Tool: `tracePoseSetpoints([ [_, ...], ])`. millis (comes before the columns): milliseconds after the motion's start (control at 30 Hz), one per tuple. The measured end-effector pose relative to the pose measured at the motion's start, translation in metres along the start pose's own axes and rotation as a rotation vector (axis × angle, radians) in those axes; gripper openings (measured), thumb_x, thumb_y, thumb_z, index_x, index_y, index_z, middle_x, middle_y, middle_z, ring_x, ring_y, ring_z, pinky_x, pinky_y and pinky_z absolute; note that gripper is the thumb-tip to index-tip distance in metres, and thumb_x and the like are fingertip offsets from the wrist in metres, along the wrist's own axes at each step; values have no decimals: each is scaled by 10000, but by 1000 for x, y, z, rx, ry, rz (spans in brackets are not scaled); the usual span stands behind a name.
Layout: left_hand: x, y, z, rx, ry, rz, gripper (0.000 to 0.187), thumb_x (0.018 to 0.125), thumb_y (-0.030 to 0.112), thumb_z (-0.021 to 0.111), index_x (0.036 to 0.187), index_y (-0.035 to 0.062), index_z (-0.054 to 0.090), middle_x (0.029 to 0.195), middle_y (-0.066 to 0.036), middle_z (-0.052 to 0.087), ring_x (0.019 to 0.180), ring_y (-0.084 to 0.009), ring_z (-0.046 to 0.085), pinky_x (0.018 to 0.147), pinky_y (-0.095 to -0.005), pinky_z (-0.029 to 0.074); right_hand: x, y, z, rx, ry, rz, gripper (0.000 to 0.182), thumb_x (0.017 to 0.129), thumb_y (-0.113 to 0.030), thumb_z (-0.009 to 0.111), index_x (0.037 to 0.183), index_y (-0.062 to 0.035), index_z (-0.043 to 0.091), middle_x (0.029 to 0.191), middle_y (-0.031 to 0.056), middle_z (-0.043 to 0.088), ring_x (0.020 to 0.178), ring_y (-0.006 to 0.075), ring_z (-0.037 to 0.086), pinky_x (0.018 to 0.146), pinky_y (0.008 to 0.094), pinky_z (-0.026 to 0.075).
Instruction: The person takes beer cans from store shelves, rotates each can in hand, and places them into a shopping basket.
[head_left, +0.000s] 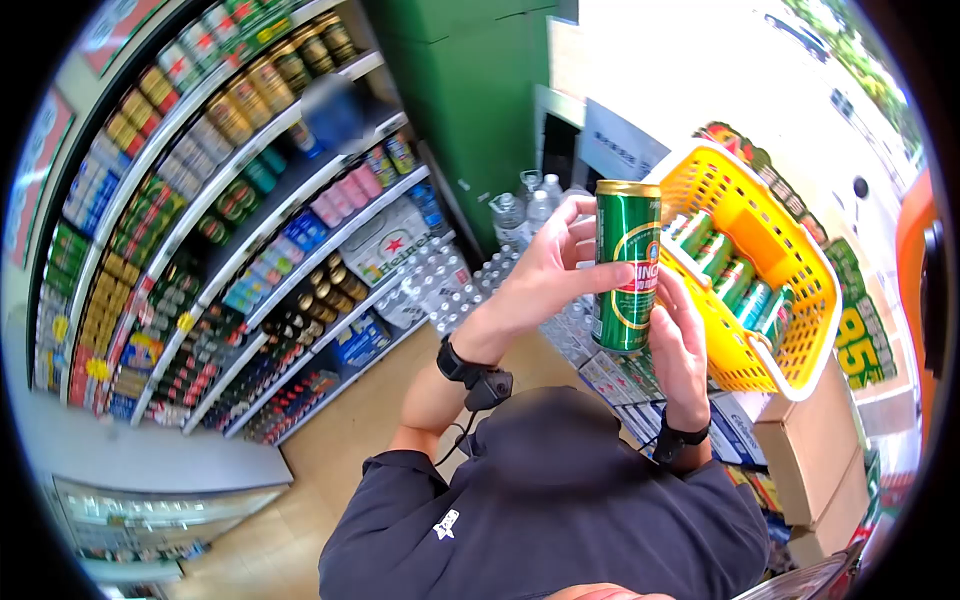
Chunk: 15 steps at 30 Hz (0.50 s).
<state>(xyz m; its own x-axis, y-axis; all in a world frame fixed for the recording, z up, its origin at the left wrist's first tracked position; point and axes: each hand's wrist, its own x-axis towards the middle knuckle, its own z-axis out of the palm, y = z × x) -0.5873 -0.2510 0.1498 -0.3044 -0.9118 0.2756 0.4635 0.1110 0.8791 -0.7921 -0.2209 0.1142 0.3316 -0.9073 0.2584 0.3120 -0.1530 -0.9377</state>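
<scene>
A tall green can with a gold rim [628, 240] is upright between my two hands, in front of my chest. My left hand [555, 262] grips it from the left, the thumb across its front. The fingers of my right hand [680, 345] rest against the can's lower right side. Just right of the can is a yellow perforated basket [800, 345], with several green cans [735, 280] lying in it.
Shelves of cans and bottles [210, 210] fill the left side. Clear bottles [510, 215] and stacked packs stand behind my hands. Cardboard boxes [815, 450] are below the basket. A green panel [465, 100] rises behind.
</scene>
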Motion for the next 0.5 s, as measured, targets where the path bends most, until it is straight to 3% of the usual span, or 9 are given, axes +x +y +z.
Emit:
tracePoseSetpoints([
  [233, -123, 35, -44, 128, 307, 126, 619, 877, 43, 771, 1382, 38, 414, 1322, -119, 612, 1162, -175, 628, 994, -340, 519, 3, 29, 90, 105, -343, 132, 590, 1000, -42, 596, 1530, 63, 359, 1402, 192, 578, 1292, 213, 557, 1095, 350, 432],
  [367, -197, 53, -63, 282, 489, 179, 617, 877, 28, 778, 1420, 21, 485, 1258, -83, 656, 1112, -162, 645, 937, -319, 542, -7, 39, 150, 103, -465, 219, 605, 991, -25, 609, 1532, 65, 353, 1366, 191, 604, 1261, 213, 582, 1083, 350, 446],
  [400, -216, 53, -67, 254, 564, 209, 648, 859, 133, 836, 1416, 12, 527, 1279, -94, 626, 1035, -135, 630, 842, -294, 572, -10, 42, 165, 126, -500, 225, 601, 991, -26, 612, 1528, 63, 360, 1349, 188, 615, 1245, 210, 592, 1077, 347, 451],
  [500, -268, 63, -75, 258, 686, 218, 697, 865, 144, 833, 1453, -12, 492, 1267, -91, 629, 1031, -132, 631, 831, -281, 575, -21, 58, 207, 156, -594, 247, 580, 988, -28, 620, 1508, 62, 380, 1325, 183, 627, 1224, 211, 607, 1065, 344, 462],
])
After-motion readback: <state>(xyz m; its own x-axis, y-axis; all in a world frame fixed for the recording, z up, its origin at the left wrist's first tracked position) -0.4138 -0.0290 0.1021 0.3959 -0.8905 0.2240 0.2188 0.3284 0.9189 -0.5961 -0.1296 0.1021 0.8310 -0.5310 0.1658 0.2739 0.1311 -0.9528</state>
